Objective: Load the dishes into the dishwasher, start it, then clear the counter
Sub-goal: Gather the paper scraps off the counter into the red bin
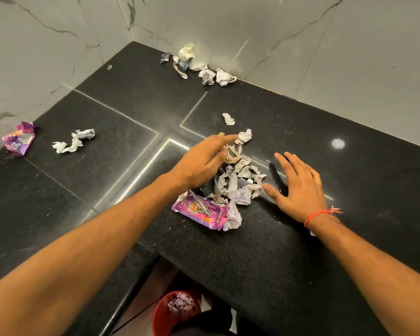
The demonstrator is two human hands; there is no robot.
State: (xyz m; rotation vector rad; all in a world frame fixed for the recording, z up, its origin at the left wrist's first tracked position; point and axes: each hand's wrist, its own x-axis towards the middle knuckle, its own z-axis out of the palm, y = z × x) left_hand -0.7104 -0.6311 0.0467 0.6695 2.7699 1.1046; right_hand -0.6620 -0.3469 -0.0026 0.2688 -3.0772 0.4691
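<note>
Counter [264, 251], black stone, under marble walls. At centre we find a paper heap [235, 180] with a purple wrapper [200, 210] touching it at 7 o'clock. Our left hand [204, 158] reaches over the heap, fingers straight; our right hand [298, 187] lies flat just beside it at 3 o'clock. More scraps [194, 64] at 12; second wrapper [18, 139] at 9. Red bin [163, 314] below.

Both bare arms reach out over the counter [252, 258]. The left hand [204, 158] has loose, spread fingers. The right hand [298, 187] lies flat, fingers straight, with a red thread around its wrist
</note>
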